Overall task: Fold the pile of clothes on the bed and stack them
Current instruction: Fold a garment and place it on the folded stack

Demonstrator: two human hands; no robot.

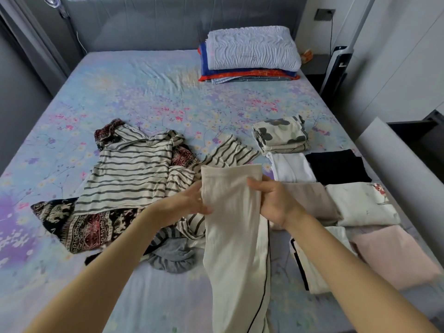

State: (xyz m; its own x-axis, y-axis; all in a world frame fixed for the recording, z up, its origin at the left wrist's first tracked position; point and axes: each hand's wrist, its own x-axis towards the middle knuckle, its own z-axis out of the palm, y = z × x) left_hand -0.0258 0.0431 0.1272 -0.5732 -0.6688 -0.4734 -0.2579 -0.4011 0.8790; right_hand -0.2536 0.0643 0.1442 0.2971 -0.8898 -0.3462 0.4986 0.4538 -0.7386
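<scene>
A cream garment (234,227) with a thin black side stripe hangs above the bed (144,97), held up between both hands. My left hand (189,203) grips its left edge near the top, and my right hand (271,200) pinches its right edge. Left of it lies an unfolded pile: a black-and-cream striped top (129,174), a dark patterned cloth (79,224) and a grey garment (173,258). On the right sit folded pieces: floral cream (281,135), white (293,167), black (338,167), beige (310,200), cream with a red flower (360,203), pink (391,255).
A pillow (252,48) on stacked folded blankets (247,76) sits at the head of the bed, far right. A grey padded headboard (156,22) runs behind. A white panel (403,164) stands along the bed's right edge, with a dark nightstand (314,64) beyond.
</scene>
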